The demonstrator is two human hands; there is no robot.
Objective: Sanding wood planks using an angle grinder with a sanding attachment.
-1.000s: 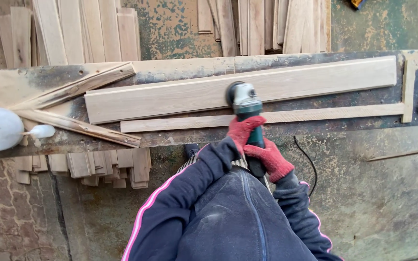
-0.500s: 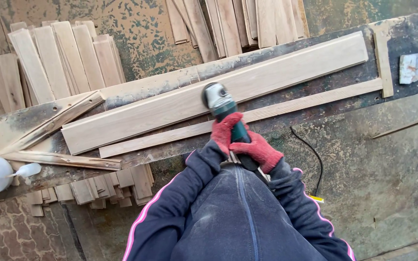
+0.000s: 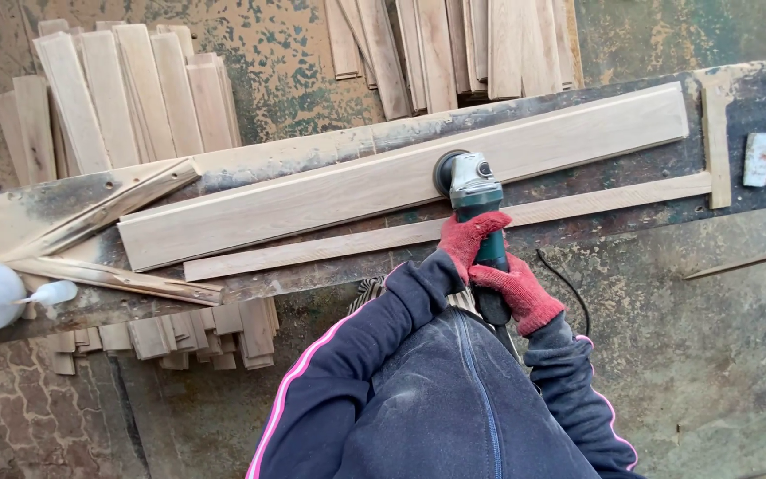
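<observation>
Sanding underway — left hand (image 3: 470, 238) and right hand (image 3: 516, 291) clenched around the grinder (image 3: 472, 191) on the long plank (image 3: 401, 177) — steady pressure likely needed next.

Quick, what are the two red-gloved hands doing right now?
Left hand: closed around the grinder, near its head.
Right hand: closed around the rear of the grinder's handle.

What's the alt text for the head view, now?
Both red-gloved hands, left hand ahead of right hand, grip an angle grinder pressed on a long wooden board on a dusty workbench. A thin wood strip lies alongside.
</observation>
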